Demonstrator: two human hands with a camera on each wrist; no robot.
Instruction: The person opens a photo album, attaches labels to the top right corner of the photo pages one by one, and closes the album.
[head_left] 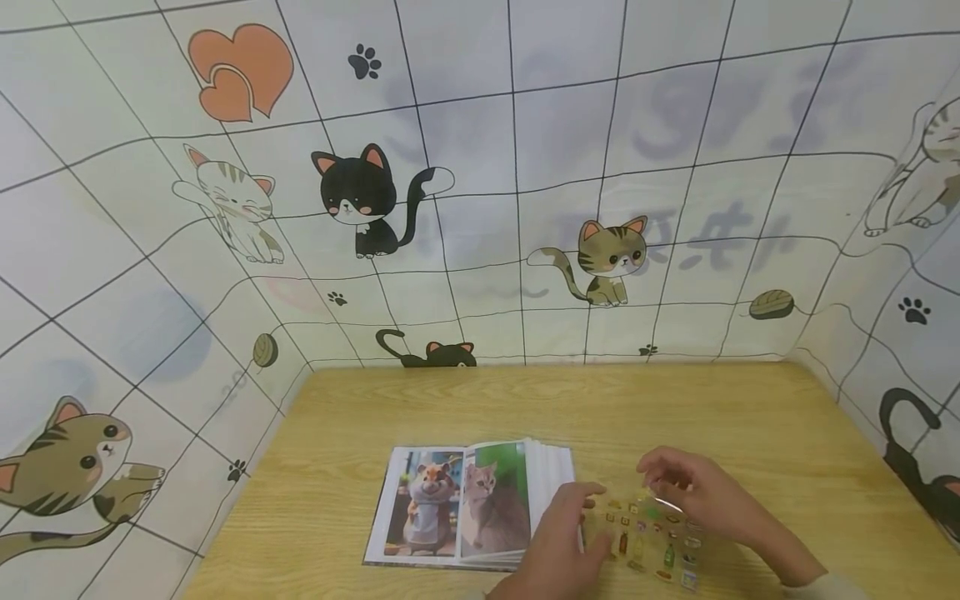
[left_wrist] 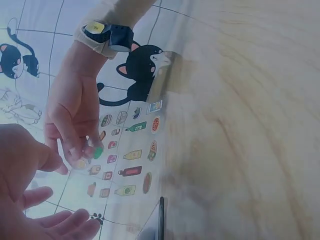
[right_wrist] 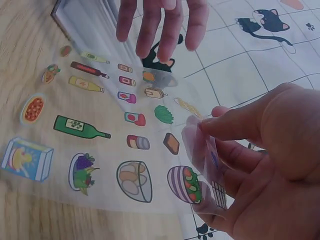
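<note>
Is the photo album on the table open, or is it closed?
Open. The photo album lies spread on the table, with a hamster picture and a cat picture visible side by side.

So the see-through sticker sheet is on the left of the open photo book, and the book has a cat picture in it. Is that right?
Not quite: the head view shows the see-through sticker sheet on the right of the open photo book. The book does have a cat picture in it.
</note>
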